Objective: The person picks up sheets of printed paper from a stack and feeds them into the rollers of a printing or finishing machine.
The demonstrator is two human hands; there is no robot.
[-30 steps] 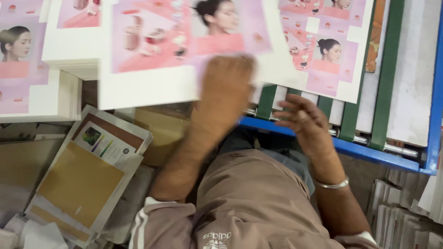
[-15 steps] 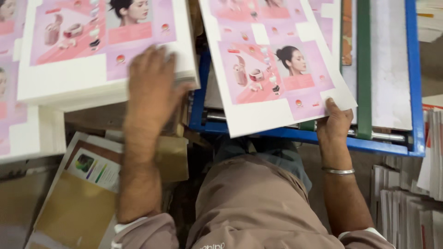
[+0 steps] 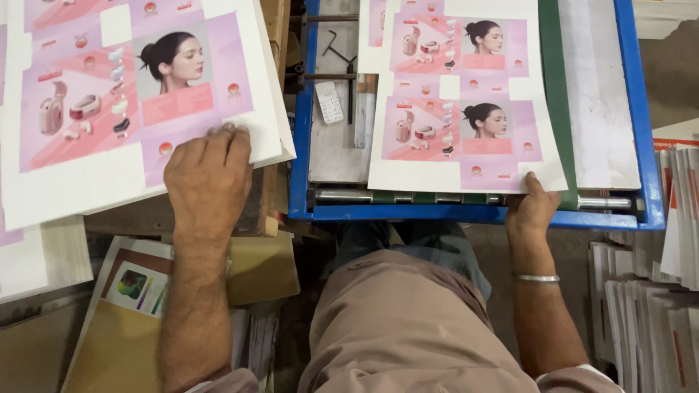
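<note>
At the far left, your left hand (image 3: 209, 177) lies flat on the stack (image 3: 138, 109) of pink printed sheets, fingers together and pressing on the near right corner; it clamps nothing. This corner hangs over the edge of the wooden block (image 3: 255, 200) under it. If you push more to the right, the top sheets could slide off and fall into the gap beside the blue frame (image 3: 300, 145). Below the stack, near you, lie a yellow folder (image 3: 116, 342) and more paper, so there is little free room on that side.

In the middle, inside the frame, a small white calculator (image 3: 329, 102) rests on the metal surface (image 3: 335, 156), just beside the sheet. It could catch the left edge of the sheet if the sheet moves that way.

On the right, your right hand (image 3: 534, 207) holds the near right corner of the single sheet (image 3: 466, 109), thumb on top and pinched on it; the fingers below I cannot see. The sheet lies on the frame, its near edge close to the roller (image 3: 408, 196). A pull at only one corner could skew or bend it. Far right stand bundles of paper (image 3: 641, 306), leaving a narrow space for your elbow.
</note>
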